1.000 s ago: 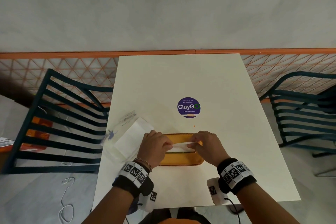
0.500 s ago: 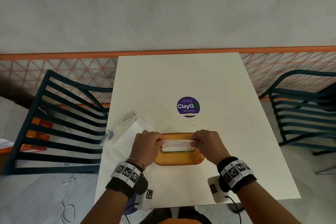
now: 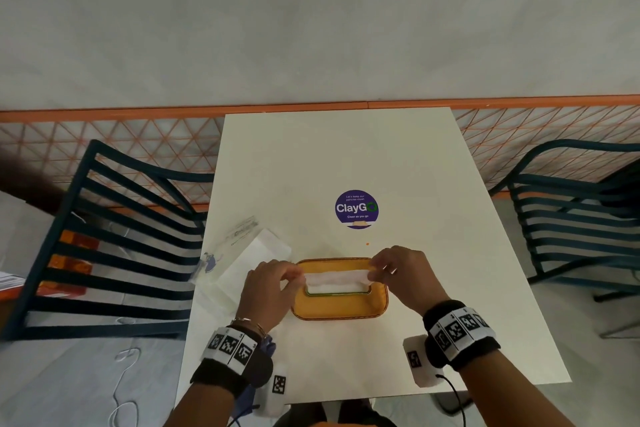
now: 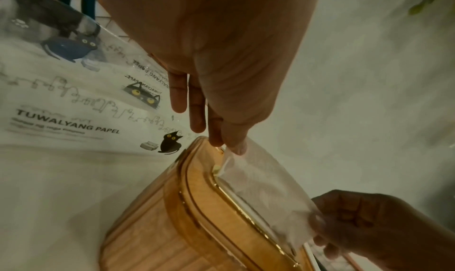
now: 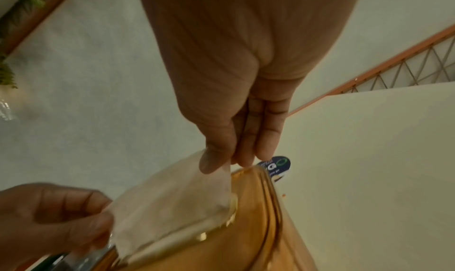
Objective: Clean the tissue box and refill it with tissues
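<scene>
An orange-yellow tissue box (image 3: 341, 307) (image 4: 172, 226) (image 5: 246, 236) lies flat near the front of the white table (image 3: 346, 156). A white tissue (image 3: 335, 277) (image 4: 268, 197) (image 5: 172, 197) stands up out of its top slot. My left hand (image 3: 266, 291) (image 4: 226, 141) pinches the tissue's left end between thumb and fingers. My right hand (image 3: 403, 276) (image 5: 221, 162) pinches its right end the same way. The sheet is stretched between them above the slot.
A clear plastic tissue pack (image 3: 242, 253) (image 4: 74, 109) printed with black cats lies left of the box. A round purple ClayGo sticker (image 3: 356, 209) is on the table behind it. Dark slatted chairs (image 3: 114, 246) (image 3: 575, 215) stand on either side, an orange railing (image 3: 311, 107) behind.
Both hands have lifted the tissue's ends a little higher out of the slot and moved slightly apart. The box has stayed in place.
</scene>
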Action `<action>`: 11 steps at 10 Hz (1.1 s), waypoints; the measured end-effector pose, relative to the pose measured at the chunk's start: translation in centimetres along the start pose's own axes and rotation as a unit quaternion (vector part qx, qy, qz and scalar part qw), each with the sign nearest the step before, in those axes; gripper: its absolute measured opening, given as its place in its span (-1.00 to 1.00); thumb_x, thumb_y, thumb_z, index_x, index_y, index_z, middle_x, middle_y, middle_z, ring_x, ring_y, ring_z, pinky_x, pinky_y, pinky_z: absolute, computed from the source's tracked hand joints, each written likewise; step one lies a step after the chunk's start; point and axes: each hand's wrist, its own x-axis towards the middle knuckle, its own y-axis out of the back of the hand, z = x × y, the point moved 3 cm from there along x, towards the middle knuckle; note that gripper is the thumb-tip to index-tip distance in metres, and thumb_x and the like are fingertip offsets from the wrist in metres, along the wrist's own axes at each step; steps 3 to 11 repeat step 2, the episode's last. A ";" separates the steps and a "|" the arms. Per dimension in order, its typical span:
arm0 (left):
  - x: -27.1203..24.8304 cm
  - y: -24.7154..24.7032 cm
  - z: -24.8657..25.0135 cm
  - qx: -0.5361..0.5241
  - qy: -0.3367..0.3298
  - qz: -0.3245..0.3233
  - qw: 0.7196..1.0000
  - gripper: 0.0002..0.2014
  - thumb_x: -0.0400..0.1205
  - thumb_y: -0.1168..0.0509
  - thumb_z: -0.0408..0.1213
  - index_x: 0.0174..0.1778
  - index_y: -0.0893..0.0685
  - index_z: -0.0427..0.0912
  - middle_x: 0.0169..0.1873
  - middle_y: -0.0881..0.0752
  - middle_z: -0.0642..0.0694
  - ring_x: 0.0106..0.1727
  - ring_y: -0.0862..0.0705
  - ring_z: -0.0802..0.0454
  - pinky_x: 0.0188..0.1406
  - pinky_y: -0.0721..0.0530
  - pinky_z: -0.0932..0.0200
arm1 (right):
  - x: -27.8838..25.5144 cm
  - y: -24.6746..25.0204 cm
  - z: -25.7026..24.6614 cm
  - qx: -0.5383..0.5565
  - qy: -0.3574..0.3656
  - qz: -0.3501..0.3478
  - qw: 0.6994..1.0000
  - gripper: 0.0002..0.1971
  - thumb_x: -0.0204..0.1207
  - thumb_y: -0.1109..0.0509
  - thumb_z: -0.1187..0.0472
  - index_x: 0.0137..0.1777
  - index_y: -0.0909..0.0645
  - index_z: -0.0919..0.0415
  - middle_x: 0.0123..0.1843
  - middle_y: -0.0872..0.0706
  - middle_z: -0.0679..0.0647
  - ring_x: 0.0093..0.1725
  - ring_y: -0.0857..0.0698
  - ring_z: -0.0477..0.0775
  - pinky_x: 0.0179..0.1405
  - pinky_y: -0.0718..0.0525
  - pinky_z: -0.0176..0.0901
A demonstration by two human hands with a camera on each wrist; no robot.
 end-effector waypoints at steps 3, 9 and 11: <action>-4.1 3.4 -2.4 -0.085 0.121 0.043 0.988 -0.96 0.68 -0.42 -0.05 -0.02 -0.77 0.13 -0.14 -0.81 0.18 -0.05 -0.77 0.23 -0.09 -0.65 0.38 | -2.3 7.9 -2.1 0.062 0.020 0.140 0.988 -0.87 0.38 -0.70 0.16 -0.11 -0.84 -0.02 -0.16 -0.83 -0.22 -0.18 -0.76 -0.25 -0.26 -0.70 -0.40; -4.1 3.4 -2.4 -0.085 0.121 0.043 0.988 -0.96 0.68 -0.42 -0.05 -0.02 -0.77 0.13 -0.14 -0.81 0.18 -0.05 -0.77 0.23 -0.09 -0.65 0.38 | -2.3 7.9 -2.1 0.062 0.020 0.140 0.988 -0.87 0.38 -0.70 0.16 -0.11 -0.84 -0.02 -0.16 -0.83 -0.22 -0.18 -0.76 -0.25 -0.26 -0.70 -0.40; -4.1 3.4 -2.4 -0.085 0.121 0.043 0.988 -0.96 0.68 -0.42 -0.05 -0.02 -0.77 0.13 -0.14 -0.81 0.18 -0.05 -0.77 0.23 -0.09 -0.65 0.38 | -2.3 7.9 -2.1 0.062 0.020 0.140 0.988 -0.87 0.38 -0.70 0.16 -0.11 -0.84 -0.02 -0.16 -0.83 -0.22 -0.18 -0.76 -0.25 -0.26 -0.70 -0.40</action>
